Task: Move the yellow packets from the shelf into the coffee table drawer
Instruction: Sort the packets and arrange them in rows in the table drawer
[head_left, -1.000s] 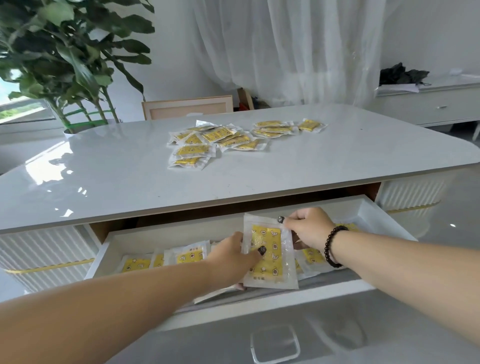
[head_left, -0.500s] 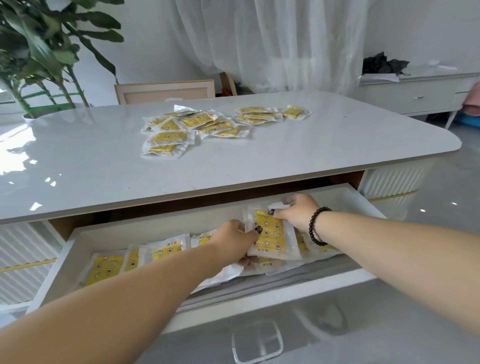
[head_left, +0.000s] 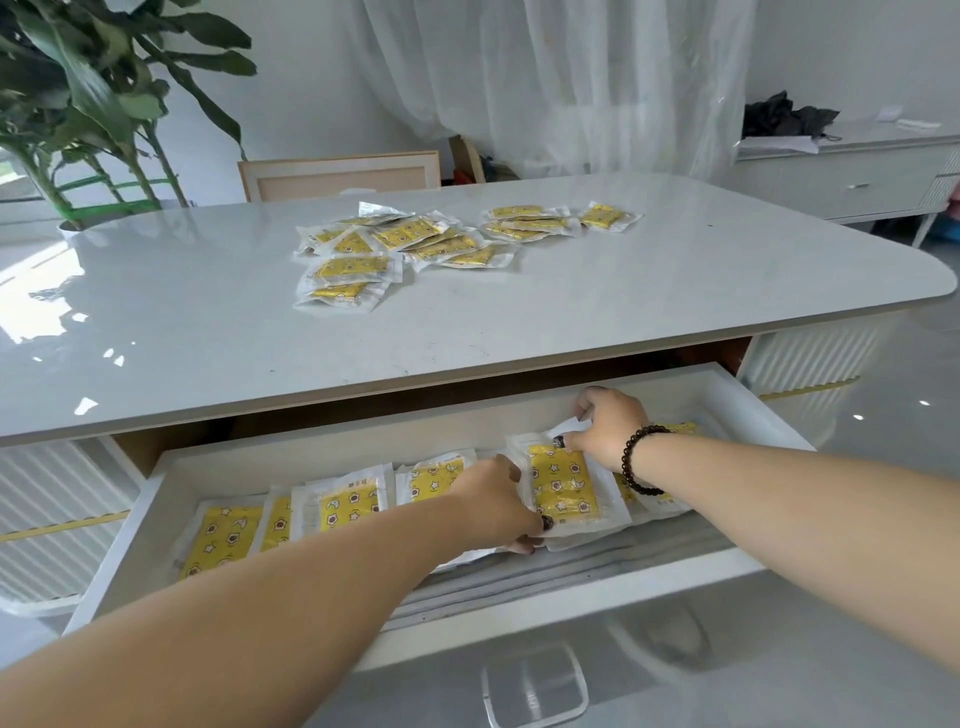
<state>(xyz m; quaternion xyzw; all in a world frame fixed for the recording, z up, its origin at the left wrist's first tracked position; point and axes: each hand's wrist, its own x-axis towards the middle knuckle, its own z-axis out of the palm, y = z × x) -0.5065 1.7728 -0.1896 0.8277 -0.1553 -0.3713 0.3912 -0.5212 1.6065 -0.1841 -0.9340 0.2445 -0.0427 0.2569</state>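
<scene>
both arms outstretched, left hand (head_left: 496, 503) and right hand (head_left: 608, 422) with fingers curled

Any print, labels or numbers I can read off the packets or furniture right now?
Packet in both hands: star and flower pattern only, no legible words.
Drawer packets: small dark print on the white top margins, too blurred to read.
Tabletop packets: too small to read.
Table, drawer, sideboard: no text visible.

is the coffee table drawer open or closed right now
Open. The drawer is pulled out from under the tabletop, with yellow packets lying in a row inside.
</scene>
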